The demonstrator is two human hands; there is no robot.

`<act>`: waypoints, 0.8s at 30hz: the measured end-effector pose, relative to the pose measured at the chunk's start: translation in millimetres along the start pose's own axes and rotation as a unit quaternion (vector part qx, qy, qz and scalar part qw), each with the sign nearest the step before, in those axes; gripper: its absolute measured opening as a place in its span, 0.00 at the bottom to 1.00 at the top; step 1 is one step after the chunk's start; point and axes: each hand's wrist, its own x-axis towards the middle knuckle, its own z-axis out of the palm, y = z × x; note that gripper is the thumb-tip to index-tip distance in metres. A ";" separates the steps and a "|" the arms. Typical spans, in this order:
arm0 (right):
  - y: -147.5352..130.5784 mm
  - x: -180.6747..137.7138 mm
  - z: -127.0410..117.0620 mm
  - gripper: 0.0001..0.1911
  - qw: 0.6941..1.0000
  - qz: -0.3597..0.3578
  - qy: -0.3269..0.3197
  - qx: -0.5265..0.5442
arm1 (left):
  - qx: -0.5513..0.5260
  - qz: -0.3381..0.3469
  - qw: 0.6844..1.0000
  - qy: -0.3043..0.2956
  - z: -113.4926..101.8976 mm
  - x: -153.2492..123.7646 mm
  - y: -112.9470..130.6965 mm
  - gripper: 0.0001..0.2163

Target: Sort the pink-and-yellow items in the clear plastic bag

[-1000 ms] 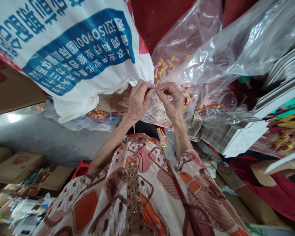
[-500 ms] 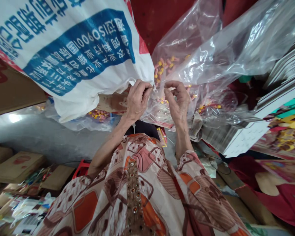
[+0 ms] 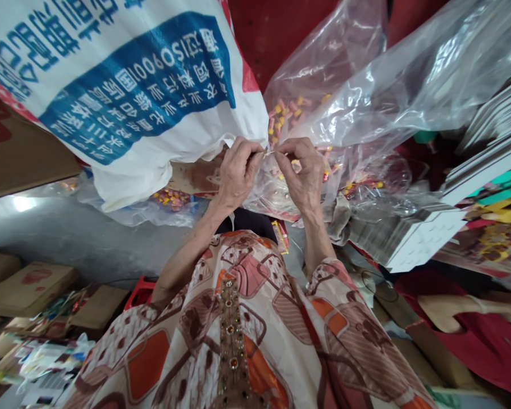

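**Left hand [image 3: 237, 173] and right hand [image 3: 303, 176] share a thin, pale strand [image 3: 268, 152]**

We see both bare forearms [image 3: 191, 244] angled forward and inward from loose, patterned brown-and-orange sleeves [image 3: 340, 295], so that the fingertips face each other. Our left hand pinches one end of the strand between thumb and forefinger, its other fingers curled. Our right hand mirrors it, thumb and forefinger closed on the opposite end (the strand is too fine for us to tell its material). It spans the narrow gap, just beside the lower corner of a white sack with blue print [image 3: 136, 85] and before a clear plastic bag [image 3: 319, 57] of small pink-and-yellow pieces [image 3: 281, 116].
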 end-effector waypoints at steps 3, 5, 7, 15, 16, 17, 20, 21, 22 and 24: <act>2.0 -4.5 -2.2 0.14 0.999 0.008 0.035 0.023 | 0.009 -0.031 0.999 -0.016 -1.9 -0.4 -0.6 0.14; 5.1 -7.4 -2.6 0.15 0.997 0.021 0.047 0.051 | 0.011 -0.028 0.999 -0.015 -2.0 -0.5 -2.0 0.13; 9.3 -10.6 -1.6 0.17 0.994 0.039 0.056 0.088 | 0.007 0.003 1.000 0.006 -0.9 -0.5 -3.2 0.13; 16.1 -30.7 9.2 0.16 0.986 0.066 0.064 0.138 | -0.009 0.017 1.000 0.024 1.1 0.2 -3.3 0.17; 15.8 -32.7 10.6 0.15 0.986 0.063 0.062 0.142 | -0.013 0.007 1.000 0.018 0.4 0.2 -3.5 0.17; 15.6 -34.3 11.9 0.14 0.985 0.058 0.060 0.149 | -0.019 -0.003 1.000 0.013 -0.3 0.0 -3.8 0.17; 14.7 -37.8 14.7 0.13 0.984 0.051 0.052 0.166 | -0.048 -0.039 0.998 0.001 -2.1 -0.8 -4.0 0.19; 14.3 -38.7 15.2 0.13 0.984 0.051 0.046 0.167 | -0.063 -0.055 0.996 -0.002 -2.5 -1.2 -3.7 0.20; 13.6 -39.5 15.7 0.13 0.984 0.052 0.039 0.165 | -0.079 -0.073 0.994 -0.005 -2.9 -1.5 -3.1 0.21; 11.8 -41.2 16.5 0.13 0.986 0.054 0.018 0.155 | -0.106 -0.107 0.988 -0.012 -3.8 -1.8 -1.6 0.22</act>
